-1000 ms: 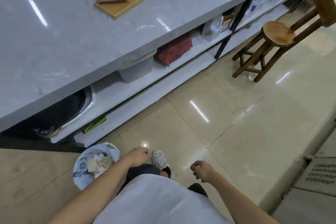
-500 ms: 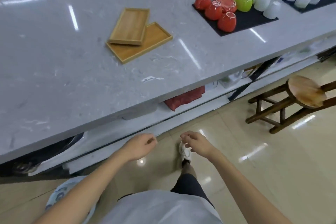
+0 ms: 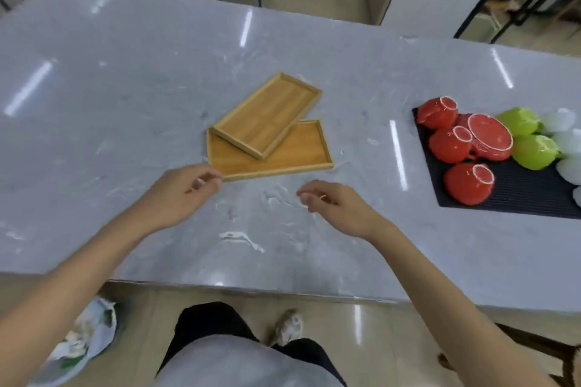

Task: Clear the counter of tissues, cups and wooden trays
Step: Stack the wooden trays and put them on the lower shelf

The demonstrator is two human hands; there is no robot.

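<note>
Wooden, and stacked crookedly mid-counter: the small tray (image 3: 268, 114) lies across the large tray (image 3: 284, 156), its long axis running from near-left to far-right, while the lower one runs mostly left to right. The left hand (image 3: 182, 195) hovers loosely curled and empty, fingertips just beside the large tray's near-left corner. The right hand (image 3: 338, 207), half open and empty, hangs over the grey counter (image 3: 125, 104). Red cups (image 3: 452, 148) sit upside down on a black mat (image 3: 518, 195) to the right.

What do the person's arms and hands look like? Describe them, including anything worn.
Both forearms are bare, with no sleeves in view. The left hand and right hand wear no gloves, and no rings, watch or bracelet can be made out. Lower in view are a light grey top and dark trousers.
</note>
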